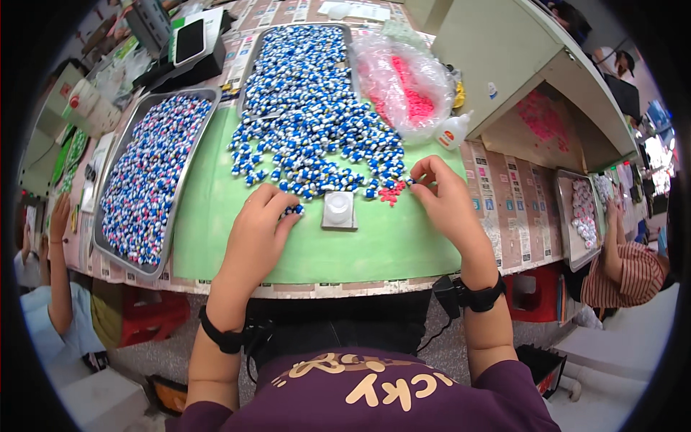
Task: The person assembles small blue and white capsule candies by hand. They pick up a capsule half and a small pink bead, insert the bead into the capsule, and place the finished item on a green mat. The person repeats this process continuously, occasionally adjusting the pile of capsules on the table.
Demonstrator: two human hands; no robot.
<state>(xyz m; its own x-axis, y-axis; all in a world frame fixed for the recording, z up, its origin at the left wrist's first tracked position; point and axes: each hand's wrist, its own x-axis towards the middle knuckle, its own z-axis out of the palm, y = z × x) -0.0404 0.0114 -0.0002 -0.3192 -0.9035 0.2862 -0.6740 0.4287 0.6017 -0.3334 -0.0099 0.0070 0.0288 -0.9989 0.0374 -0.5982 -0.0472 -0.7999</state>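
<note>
Our half-curled left grip (259, 222) cups blue-white pieces (294, 209); our right grip (448, 200), at the pile (309, 133)'s four o'clock, pinches one, seemingly for control.

Speckled grey floor (171, 356); 2 red stools (155, 317); pale cabinet (497, 47).

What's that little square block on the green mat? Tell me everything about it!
The small block looks square, with a pale top and a greyer side facing the person. A smooth, white round part covers most of its top; its material is unclear. It lies flat on the green mat, between the left hand and right hand, with neither touching it. The blue-and-white pile is just beyond; whether they touch is hard to tell.
</note>
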